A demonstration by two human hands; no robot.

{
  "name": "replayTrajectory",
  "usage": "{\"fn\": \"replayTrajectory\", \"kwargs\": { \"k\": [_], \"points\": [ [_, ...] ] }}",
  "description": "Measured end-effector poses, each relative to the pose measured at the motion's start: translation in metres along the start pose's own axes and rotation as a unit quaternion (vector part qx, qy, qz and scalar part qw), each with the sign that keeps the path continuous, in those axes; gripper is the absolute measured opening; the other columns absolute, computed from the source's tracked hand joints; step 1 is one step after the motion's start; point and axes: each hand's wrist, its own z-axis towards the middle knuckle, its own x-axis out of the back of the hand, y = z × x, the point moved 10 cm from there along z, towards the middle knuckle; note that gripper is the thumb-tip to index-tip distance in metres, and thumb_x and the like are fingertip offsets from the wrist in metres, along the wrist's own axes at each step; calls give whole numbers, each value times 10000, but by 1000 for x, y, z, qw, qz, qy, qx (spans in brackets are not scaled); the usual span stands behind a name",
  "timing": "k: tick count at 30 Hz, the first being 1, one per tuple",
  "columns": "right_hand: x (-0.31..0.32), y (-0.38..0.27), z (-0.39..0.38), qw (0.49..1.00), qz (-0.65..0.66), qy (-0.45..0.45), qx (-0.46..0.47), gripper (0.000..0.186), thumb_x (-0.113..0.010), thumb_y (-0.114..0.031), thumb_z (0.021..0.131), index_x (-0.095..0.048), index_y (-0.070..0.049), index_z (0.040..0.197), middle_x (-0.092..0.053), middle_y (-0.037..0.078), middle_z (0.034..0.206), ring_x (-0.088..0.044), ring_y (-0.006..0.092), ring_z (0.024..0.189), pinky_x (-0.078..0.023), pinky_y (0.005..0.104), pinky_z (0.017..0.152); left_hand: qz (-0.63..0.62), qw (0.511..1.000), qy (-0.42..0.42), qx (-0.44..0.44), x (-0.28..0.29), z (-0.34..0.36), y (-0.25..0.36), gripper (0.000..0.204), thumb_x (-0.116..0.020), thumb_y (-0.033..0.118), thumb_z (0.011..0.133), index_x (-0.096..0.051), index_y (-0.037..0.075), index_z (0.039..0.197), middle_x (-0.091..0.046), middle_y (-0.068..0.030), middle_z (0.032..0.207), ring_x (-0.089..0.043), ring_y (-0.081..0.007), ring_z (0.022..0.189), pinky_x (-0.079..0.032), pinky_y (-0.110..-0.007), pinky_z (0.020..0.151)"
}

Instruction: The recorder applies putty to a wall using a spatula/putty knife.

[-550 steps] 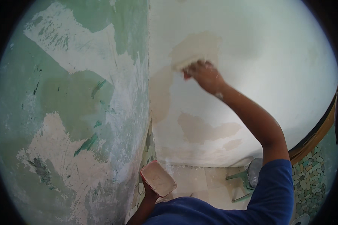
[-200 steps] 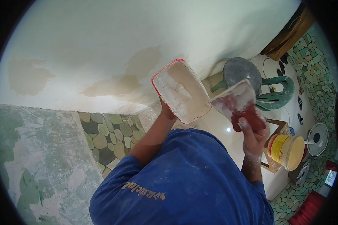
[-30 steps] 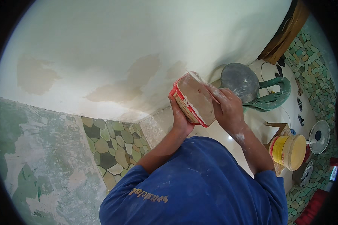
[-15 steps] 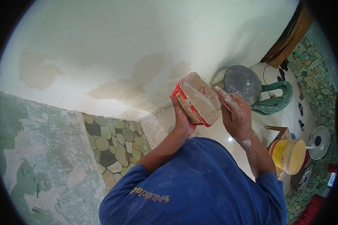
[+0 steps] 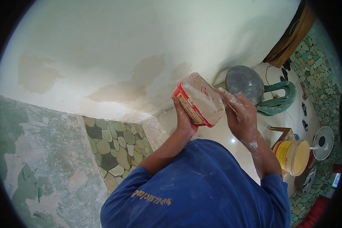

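My left hand (image 5: 185, 121) grips a red rectangular plastic tub (image 5: 183, 97) by its near left side, thumb along the wall. The tub is tilted, and pale beige filler paste (image 5: 207, 102) covers its inside, with a few reddish streaks showing through. At the tub's right edge, my right hand (image 5: 242, 114) is closed round a flat filler-smeared scraper (image 5: 228, 99), mostly hidden by the fingers. Dried paste marks the right fingers and wrist. Ahead stands a white wall (image 5: 114, 45) with several beige filler patches (image 5: 142, 76).
Right of my hands are a round dark-topped stool (image 5: 245, 84), a green plastic chair (image 5: 281, 102) and a yellow bucket (image 5: 287, 157). Farther right stand a white fan (image 5: 323, 142) and several shoes. Green stone-patterned surface (image 5: 116, 146) and a paste-smeared green panel (image 5: 53, 159) lie at left.
My right hand has shifted slightly right and down, with the scraper still at the tub's edge. The paste surface looks a little different. My left hand stays nearly still.
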Motion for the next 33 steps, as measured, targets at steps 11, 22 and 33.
{"fn": "replayTrajectory", "kwargs": {
  "k": [11,22,33],
  "points": [
    [-6,7,1,999,-37,-31,-6,373,-583,25,779,-594,-45,1145,-600,145,810,-576,313,730,-465,389,651,-4,1000,0,0,4,4,-2,813,-329,748,819,-319,160,1381,-437,-84,1340,-463,-257,1200,-401,-437,1004],
    [-20,8,-7,992,-53,-111,-32,381,-575,-22,778,-594,-89,1153,-602,122,841,-579,300,786,-480,388,678,0,1000,4,-4,5,-1,0,830,-345,760,802,-327,158,1373,-451,-79,1308,-452,-247,1207,-404,-423,999],
    [-14,8,-11,997,7,-67,-49,342,-574,-4,795,-590,-49,1133,-615,146,838,-585,320,783,-469,416,694,-14,998,-18,-50,7,-6,9,834,-347,755,808,-306,161,1392,-413,-65,1358,-429,-251,1225,-376,-428,1022]
  ]
}}
